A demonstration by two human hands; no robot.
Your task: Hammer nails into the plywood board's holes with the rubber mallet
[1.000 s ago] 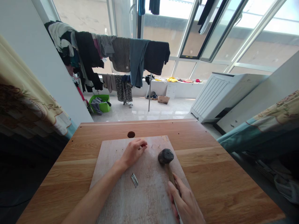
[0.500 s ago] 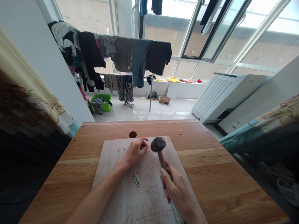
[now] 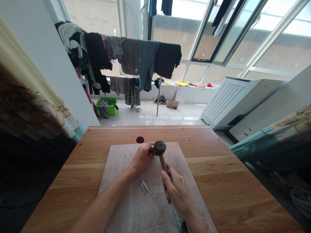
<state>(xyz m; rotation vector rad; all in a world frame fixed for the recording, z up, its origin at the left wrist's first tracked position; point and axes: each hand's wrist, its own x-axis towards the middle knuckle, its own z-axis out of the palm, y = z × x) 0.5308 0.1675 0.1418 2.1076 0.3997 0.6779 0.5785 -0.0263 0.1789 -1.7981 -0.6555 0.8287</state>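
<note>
Right, mallet (image 3: 159, 148) is in the right hand (image 3: 177, 187), fingers clamped round the wooden handle, head over the far part of the board (image 3: 150, 213), short of its far edge. Left hand (image 3: 142, 158) is beside it, fingers curled; the head covers the tips, so can't tell if they're pinching anything or if the mallet touches them. Loose nails (image 3: 143, 187) lie together mid-board, nearer its left edge than its right. A thin nail-like pin (image 3: 169, 153) shows near the board's far right corner.

For a good strike, I'd keep the face square, tap lightly first, and hold the left fingertips low and out of line with the head. Left wrist wants to rest on the board.

Edges: board sits inside the desk (image 3: 230, 181), its far edge just short of the round hole (image 3: 140, 139). Most elbow room looks to be off the board's right edge; the left forearm crosses the left one.
</note>
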